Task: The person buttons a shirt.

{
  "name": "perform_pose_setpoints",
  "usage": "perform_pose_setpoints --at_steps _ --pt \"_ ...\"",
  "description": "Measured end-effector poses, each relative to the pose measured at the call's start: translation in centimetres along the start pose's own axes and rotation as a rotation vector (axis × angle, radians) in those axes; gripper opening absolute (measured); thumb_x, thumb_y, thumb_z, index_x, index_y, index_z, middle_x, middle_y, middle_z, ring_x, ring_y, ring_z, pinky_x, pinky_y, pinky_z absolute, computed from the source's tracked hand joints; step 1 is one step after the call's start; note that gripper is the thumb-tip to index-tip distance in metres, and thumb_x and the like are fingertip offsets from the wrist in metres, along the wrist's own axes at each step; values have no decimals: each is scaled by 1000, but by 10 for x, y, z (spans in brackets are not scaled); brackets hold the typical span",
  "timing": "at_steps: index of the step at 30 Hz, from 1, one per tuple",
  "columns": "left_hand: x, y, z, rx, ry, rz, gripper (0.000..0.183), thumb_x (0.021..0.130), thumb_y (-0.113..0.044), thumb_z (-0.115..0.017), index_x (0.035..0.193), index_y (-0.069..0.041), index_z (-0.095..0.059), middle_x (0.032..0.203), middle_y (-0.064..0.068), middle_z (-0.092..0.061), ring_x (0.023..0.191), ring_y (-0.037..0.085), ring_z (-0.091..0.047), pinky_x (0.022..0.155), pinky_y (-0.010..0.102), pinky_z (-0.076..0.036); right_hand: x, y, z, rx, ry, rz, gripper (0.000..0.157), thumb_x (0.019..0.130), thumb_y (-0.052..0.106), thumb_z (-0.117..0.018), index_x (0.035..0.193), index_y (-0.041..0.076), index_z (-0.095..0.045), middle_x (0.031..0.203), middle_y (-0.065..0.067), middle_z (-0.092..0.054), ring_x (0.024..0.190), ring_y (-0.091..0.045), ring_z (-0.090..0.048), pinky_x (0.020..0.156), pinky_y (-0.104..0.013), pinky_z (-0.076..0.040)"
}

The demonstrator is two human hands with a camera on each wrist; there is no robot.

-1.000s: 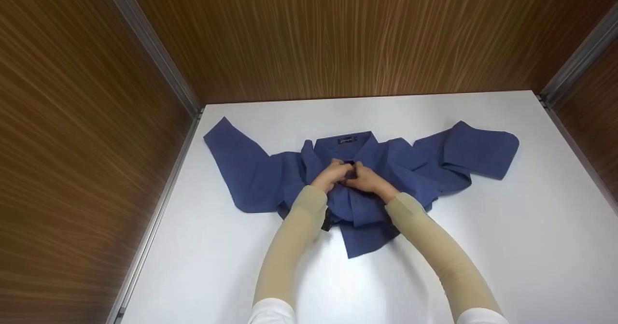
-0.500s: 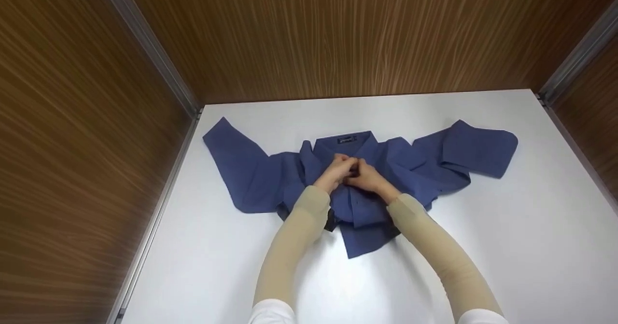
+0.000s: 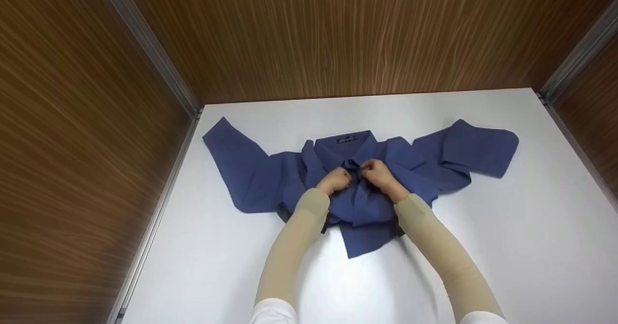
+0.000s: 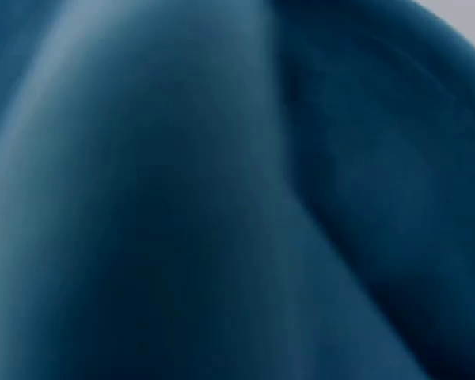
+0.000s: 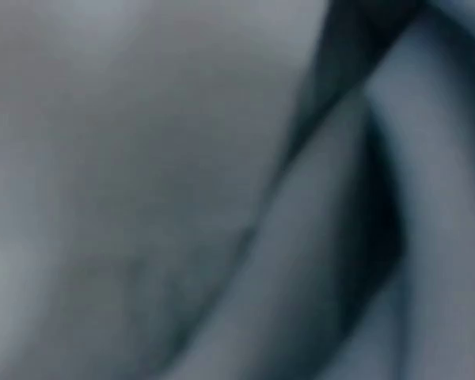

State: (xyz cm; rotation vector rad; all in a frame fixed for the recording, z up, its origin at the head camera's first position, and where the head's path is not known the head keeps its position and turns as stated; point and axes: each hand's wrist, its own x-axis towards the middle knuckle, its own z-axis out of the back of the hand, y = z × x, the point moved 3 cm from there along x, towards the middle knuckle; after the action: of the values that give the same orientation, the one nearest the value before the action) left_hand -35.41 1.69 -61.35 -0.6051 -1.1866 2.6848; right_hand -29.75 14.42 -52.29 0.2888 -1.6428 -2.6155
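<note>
Though the blue shirt (image 3: pixel 364 208) already lies spread under the fingers (image 3: pixel 368 163), the bunched front (image 3: pixel 356 175) between them looks unfinished, with the right hand (image 3: pixel 379 173) pinching it and the left hand (image 3: pixel 336 180) seeming to do so too.

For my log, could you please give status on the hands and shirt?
Left hand and right hand gripping blue shirt below collar. Shirt on white table, sleeves spread. Nothing visible in the way.

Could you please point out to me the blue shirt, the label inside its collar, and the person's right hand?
blue shirt (image 3: pixel 372 209): head view, on the lower front
label (image 3: pixel 346 139): head view, on its middle
right hand (image 3: pixel 380 174): head view, on the back of the hand
</note>
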Motion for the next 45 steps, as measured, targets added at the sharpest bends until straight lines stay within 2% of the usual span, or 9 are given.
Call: perform_pose_setpoints --at_steps 4,7,12,17,22,25,30,40,45 --pt "7 -2 -13 140 13 -38 24 77 -1 -45 57 -14 -40 53 0 -34 44 16 -30 44 29 -27 0 -3 0 23 13 -18 25 80 -4 -42 100 -13 -52 86 -13 -51 70 -17 -44 60 -23 -37" --pt "42 22 -34 211 3 -115 14 75 -6 -48 64 -15 -49 60 0 -47 52 14 -42 48 26 -33 1 -6 0 15 10 -4 24 78 -3 -43 98 -12 -53 84 -13 -51 69 -18 -44 60 -24 -37" --pt "69 37 -53 351 -78 0 14 78 -9 -53 88 -10 -63 83 4 -59 65 17 -48 55 29 -38 0 -8 -3 -13 44 53 20 77 -3 -47 93 -12 -55 75 -8 -50 64 -16 -45 58 -24 -37" --pt "66 38 -52 336 -89 89 16 81 -10 -50 93 -7 -60 88 6 -58 66 20 -46 54 34 -38 -1 -10 -8 4 136 106 14 77 -3 -50 88 -11 -55 73 -5 -49 62 -13 -45 58 -23 -37" --pt "54 36 -36 104 -101 -15 15 76 -6 -44 81 -4 -58 79 5 -54 62 19 -42 53 29 -34 -1 -10 -10 18 156 95 7 81 2 -51 80 -4 -54 69 -3 -48 59 -13 -44 55 -24 -37" --pt "45 35 -28 -145 -53 4 15 80 -8 -49 65 -10 -51 66 1 -46 56 17 -39 51 28 -32 -2 -10 -10 33 164 77 9 83 3 -49 75 0 -52 66 -2 -46 57 -13 -43 53 -25 -36" --pt "42 39 -23 -343 17 39 36 76 -4 -54 48 -14 -34 50 -1 -30 44 15 -27 46 27 -26 -1 -11 -10 69 165 74 9 83 1 -49 74 0 -51 66 -1 -44 57 -12 -42 53 -24 -35" --pt "28 28 -15 -299 -18 95 34 78 -7 -60 50 -11 -42 53 2 -41 49 17 -41 49 28 -36 0 -13 -9 71 181 82 10 86 2 -48 79 -3 -52 67 -2 -44 59 -13 -42 55 -24 -35" --pt "29 31 -17 -299 -22 53 33 77 -7 -62 50 -12 -44 53 1 -43 51 16 -43 50 28 -37 -2 -11 -9 74 188 107 12 87 2 -49 80 -6 -54 67 -1 -46 58 -11 -43 54 -23 -35"
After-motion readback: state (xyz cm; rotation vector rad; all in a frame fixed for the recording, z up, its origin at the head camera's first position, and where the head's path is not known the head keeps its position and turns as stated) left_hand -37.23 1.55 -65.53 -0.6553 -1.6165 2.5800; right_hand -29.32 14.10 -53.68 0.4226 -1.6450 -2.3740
